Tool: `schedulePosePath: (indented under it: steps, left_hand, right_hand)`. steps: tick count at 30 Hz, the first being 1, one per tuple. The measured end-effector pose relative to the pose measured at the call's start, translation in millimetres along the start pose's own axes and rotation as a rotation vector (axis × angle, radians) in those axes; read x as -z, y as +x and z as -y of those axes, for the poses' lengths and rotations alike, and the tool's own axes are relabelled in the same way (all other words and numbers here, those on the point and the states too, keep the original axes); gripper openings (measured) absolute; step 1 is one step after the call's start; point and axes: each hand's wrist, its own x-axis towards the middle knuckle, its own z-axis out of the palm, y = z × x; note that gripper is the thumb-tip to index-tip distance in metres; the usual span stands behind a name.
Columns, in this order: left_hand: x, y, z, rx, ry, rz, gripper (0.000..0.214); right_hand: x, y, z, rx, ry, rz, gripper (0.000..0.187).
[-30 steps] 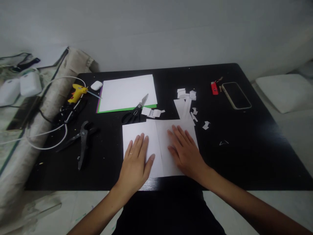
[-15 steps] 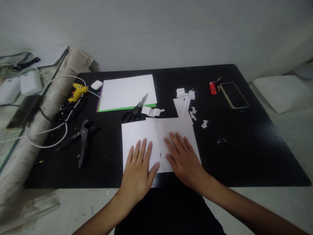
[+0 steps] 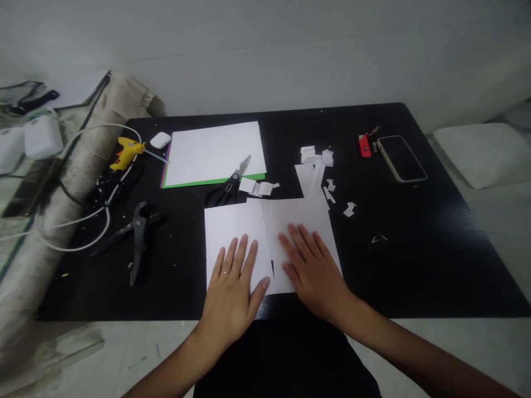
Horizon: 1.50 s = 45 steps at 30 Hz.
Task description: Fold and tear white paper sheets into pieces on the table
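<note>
White sheets [image 3: 236, 226] side by side at near-mid of desk [image 3: 415, 265], L hand [image 3: 230, 296] & R hand [image 3: 317, 276] flat on top, fingers a bit spread, gripping nothing. Parts of near edges hidden under hands; can't tell if sheets overlap. Paper strips [image 3: 305, 177] just beyond, near ends unclear. Pliers [image 3: 139, 225] dark on black, hard to make out. Forearms [image 3: 385, 331] cut off at bottom. Vs. 1 s ago: hands lower on sheets, dark gap opened btwn sheets' near ends.

The hands [image 3: 230, 296] [image 3: 317, 279] hide parts of the white paper [image 3: 232, 226], and a black tangle [image 3: 105, 193] (perhaps cord) looks blurred.
</note>
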Motion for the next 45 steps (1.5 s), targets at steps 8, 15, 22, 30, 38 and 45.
schedulePosePath:
  steps: [8,15,22,30,38,45]
  left_hand:
    - [0.5,-1.4,3.2,0.005,0.01,0.008,0.078]
    - [3.5,-5.4,13.5,0.008,0.048,-0.006,0.076]
    - [6.3,-5.8,15.4,-0.028,0.016,-0.019,0.076]
    - [9.6,-12.7,17.5,-0.068,-0.033,-0.047,0.069]
    - [32.6,1.9,46.4,0.162,-0.322,-0.218,0.039]
    - [40.2,22.9,82.8,0.502,-0.412,-0.201,0.054]
  right_hand:
    - [0.6,-0.5,-1.1,0.0,-0.01,0.0,0.062]
    - [3.6,-1.7,-6.2,-0.023,-0.008,0.004,0.065]
    - [3.7,-1.2,-7.0,-0.022,-0.001,-0.011,0.057]
    - [23.3,12.1,-12.5,-0.039,0.093,-0.037,0.049]
    - [36.8,56.7,-2.8,0.036,0.316,-0.06,0.034]
    - [36.0,79.2,2.1,0.059,0.349,0.097,0.043]
